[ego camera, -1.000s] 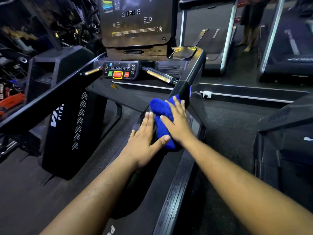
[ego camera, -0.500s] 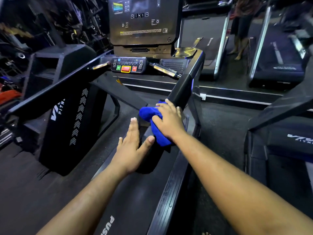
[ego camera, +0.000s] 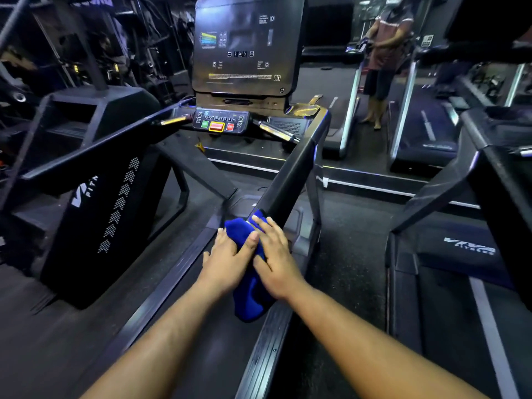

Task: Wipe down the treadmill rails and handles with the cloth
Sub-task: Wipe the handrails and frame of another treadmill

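A blue cloth (ego camera: pixel 250 295) is wrapped around the near end of the treadmill's black right rail (ego camera: pixel 290 180). My right hand (ego camera: pixel 275 262) presses flat on the cloth from the right, fingers pointing up the rail. My left hand (ego camera: pixel 227 259) lies against the cloth from the left, its thumb over the blue fabric. The rail's end is hidden under cloth and hands. The left rail (ego camera: pixel 95 151) runs up to the console (ego camera: pixel 220 123), which carries two metal grip handles (ego camera: pixel 276 132).
The treadmill belt (ego camera: pixel 184 352) lies below my arms, with a ribbed side strip (ego camera: pixel 260 355) on its right. Another treadmill (ego camera: pixel 472 249) stands close on the right. A person (ego camera: pixel 384 53) stands on a treadmill at the back. Dark gym machines fill the left.
Both hands have slid back down the right rail toward me with the cloth. My left hand closed in from the belt side onto the cloth. The camera tilted up.
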The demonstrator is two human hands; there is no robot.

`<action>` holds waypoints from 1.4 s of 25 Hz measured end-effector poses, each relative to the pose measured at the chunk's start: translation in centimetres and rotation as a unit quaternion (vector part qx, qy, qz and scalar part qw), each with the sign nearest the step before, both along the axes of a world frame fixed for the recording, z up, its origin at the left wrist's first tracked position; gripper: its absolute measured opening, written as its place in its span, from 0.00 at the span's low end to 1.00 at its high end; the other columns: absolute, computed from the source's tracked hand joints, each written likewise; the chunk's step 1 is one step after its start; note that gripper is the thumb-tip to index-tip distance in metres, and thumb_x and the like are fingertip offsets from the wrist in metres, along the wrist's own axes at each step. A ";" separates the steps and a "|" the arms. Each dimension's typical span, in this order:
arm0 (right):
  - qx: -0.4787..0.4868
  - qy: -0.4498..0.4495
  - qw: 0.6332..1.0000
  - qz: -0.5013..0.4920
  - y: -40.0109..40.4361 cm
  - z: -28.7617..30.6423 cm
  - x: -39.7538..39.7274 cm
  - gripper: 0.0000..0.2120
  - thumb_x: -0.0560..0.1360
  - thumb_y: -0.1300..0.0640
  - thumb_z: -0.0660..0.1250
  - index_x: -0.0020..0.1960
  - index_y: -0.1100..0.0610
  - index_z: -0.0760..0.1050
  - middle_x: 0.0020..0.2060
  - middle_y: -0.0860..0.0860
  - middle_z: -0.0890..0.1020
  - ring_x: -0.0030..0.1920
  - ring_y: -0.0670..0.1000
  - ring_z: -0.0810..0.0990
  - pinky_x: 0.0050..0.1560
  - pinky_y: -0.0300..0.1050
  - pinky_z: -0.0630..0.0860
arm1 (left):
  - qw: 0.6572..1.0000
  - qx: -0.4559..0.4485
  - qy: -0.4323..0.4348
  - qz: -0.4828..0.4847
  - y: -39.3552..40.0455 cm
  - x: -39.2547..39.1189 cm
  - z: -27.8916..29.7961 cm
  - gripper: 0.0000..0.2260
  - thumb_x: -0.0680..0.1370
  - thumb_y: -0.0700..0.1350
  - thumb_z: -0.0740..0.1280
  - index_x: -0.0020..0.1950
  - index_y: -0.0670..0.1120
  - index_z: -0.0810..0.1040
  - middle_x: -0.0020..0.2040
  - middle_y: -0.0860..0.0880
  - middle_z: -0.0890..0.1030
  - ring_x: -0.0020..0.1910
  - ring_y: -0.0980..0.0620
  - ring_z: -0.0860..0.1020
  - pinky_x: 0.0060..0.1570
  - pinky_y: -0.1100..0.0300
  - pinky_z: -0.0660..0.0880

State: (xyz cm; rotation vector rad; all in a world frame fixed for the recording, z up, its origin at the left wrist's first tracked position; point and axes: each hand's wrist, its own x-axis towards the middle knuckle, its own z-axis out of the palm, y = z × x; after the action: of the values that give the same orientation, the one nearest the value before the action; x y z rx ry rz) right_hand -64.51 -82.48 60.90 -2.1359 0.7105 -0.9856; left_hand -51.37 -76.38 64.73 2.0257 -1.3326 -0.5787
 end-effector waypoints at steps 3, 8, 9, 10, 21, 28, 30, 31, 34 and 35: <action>0.029 -0.026 0.999 0.026 0.8 0.2 -3.4 0.30 0.74 0.53 0.62 0.76 0.54 0.65 0.78 0.51 0.59 0.78 0.48 0.58 0.78 0.48 0.56 | 0.982 -0.045 -0.183 -0.007 1.2 -2.6 1.7 0.28 0.76 0.69 0.53 0.68 0.56 0.74 0.73 0.54 0.70 0.75 0.49 0.64 0.70 0.42 0.63; 0.120 -0.056 0.989 -0.060 -1.0 1.6 -12.6 0.39 0.72 0.43 0.73 0.78 0.48 0.61 0.78 0.47 0.56 0.77 0.43 0.57 0.75 0.42 0.60 | 0.973 -0.188 0.080 -0.110 -0.2 -9.4 2.8 0.09 0.78 0.55 0.65 0.49 0.51 0.79 0.45 0.52 0.82 0.46 0.54 0.80 0.49 0.50 0.76; 0.199 -0.070 0.975 -0.070 -1.4 1.9 -14.7 0.41 0.71 0.42 0.73 0.78 0.48 0.58 0.78 0.48 0.58 0.78 0.46 0.58 0.74 0.44 0.62 | 0.952 -0.178 0.206 -0.141 -1.1 -11.2 2.9 0.06 0.79 0.50 0.67 0.51 0.49 0.80 0.44 0.51 0.84 0.45 0.55 0.80 0.49 0.52 0.77; 0.285 -0.109 0.950 -0.062 -1.7 2.2 -16.6 0.40 0.71 0.42 0.74 0.77 0.49 0.60 0.77 0.51 0.64 0.77 0.50 0.63 0.72 0.46 0.66 | 0.921 -0.172 0.310 -0.163 -1.9 -13.1 3.1 0.05 0.79 0.45 0.68 0.53 0.46 0.80 0.45 0.50 0.84 0.46 0.54 0.80 0.50 0.53 0.77; 0.157 -0.139 0.908 -0.362 -2.9 7.2 -35.2 0.20 0.70 0.46 0.75 0.58 0.50 0.75 0.52 0.46 0.84 0.53 0.48 0.83 0.57 0.58 0.79 | 0.880 -0.097 0.367 -0.286 -10.7 -30.2 3.0 0.07 0.77 0.42 0.73 0.54 0.44 0.83 0.50 0.47 0.86 0.49 0.52 0.83 0.51 0.55 0.80; -0.016 0.161 0.759 -0.631 -5.2 11.4 -42.1 0.38 0.73 0.45 0.72 0.76 0.54 0.58 0.74 0.57 0.65 0.71 0.61 0.68 0.66 0.57 0.68 | 0.902 -0.101 0.173 -0.383 -20.7 -40.7 2.0 0.16 0.75 0.56 0.72 0.56 0.46 0.81 0.52 0.49 0.85 0.53 0.48 0.82 0.55 0.48 0.79; -0.021 0.370 0.713 -0.595 -4.8 8.7 -40.5 0.42 0.75 0.35 0.63 0.80 0.48 0.47 0.80 0.55 0.51 0.79 0.61 0.53 0.71 0.67 0.58 | 0.890 -0.119 0.035 -0.439 -23.3 -42.0 0.2 0.20 0.77 0.58 0.68 0.60 0.44 0.77 0.59 0.44 0.79 0.61 0.44 0.77 0.61 0.49 0.74; 0.013 0.436 0.705 -0.559 -4.6 7.2 -39.8 0.41 0.76 0.32 0.59 0.80 0.45 0.43 0.81 0.53 0.48 0.79 0.60 0.50 0.71 0.69 0.58 | 0.871 -0.121 0.015 -0.476 -24.4 -42.2 -0.5 0.24 0.78 0.60 0.65 0.66 0.44 0.74 0.65 0.43 0.76 0.67 0.44 0.73 0.67 0.50 0.70; 0.097 0.477 0.684 -0.543 -6.4 5.5 -39.6 0.40 0.78 0.36 0.59 0.80 0.44 0.41 0.80 0.54 0.51 0.75 0.61 0.60 0.64 0.61 0.72 | 0.809 -0.135 -0.024 -0.572 -28.4 -41.8 -1.1 0.34 0.78 0.63 0.56 0.78 0.43 0.63 0.79 0.44 0.63 0.78 0.50 0.59 0.76 0.48 0.59; 0.097 0.486 0.673 -0.549 -8.3 5.8 -39.5 0.39 0.78 0.38 0.60 0.80 0.45 0.41 0.80 0.55 0.51 0.73 0.62 0.64 0.61 0.60 0.73 | 0.799 -0.133 -0.038 -0.585 -30.0 -41.7 -1.1 0.34 0.78 0.62 0.53 0.79 0.44 0.61 0.80 0.46 0.60 0.79 0.51 0.57 0.76 0.44 0.58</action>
State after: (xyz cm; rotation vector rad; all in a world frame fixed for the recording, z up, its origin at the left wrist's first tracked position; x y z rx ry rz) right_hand -104.00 -90.75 66.69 -1.7758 2.6750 -0.0464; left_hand -93.08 -106.39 63.63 0.7940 -2.4944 -0.7381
